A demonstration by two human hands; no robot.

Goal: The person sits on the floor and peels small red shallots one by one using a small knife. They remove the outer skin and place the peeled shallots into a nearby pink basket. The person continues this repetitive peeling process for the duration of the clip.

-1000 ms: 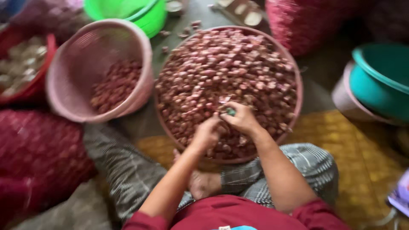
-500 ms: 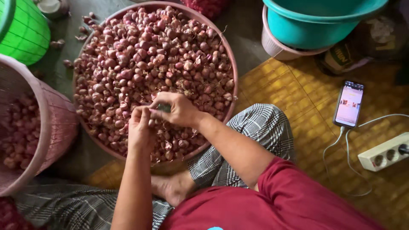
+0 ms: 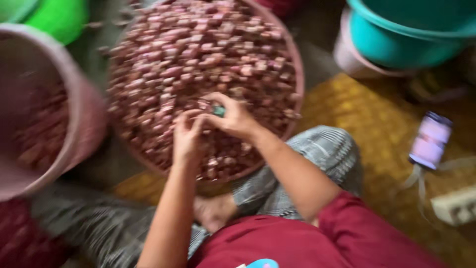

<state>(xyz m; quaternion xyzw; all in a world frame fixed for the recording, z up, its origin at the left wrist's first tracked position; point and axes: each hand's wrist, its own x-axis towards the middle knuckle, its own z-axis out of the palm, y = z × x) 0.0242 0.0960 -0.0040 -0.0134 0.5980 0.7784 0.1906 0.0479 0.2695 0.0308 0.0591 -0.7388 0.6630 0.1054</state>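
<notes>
Meeting over the shallot basin (image 3: 277,49), both hands (image 3: 208,126) pinch one bulb.

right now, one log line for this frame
left hand: on shallots | right hand: pinching small green tool | both over round basket | view blurred

A pink perforated basket (image 3: 74,134) sits at the left edge, holding some reddish bulbs; a green tub (image 3: 57,17) shows at upper left; teal basins (image 3: 411,34) stack at upper right; a phone (image 3: 430,140) lies at right on the yellow woven mat (image 3: 377,124); a white power strip (image 3: 456,206) lies below it.
</notes>
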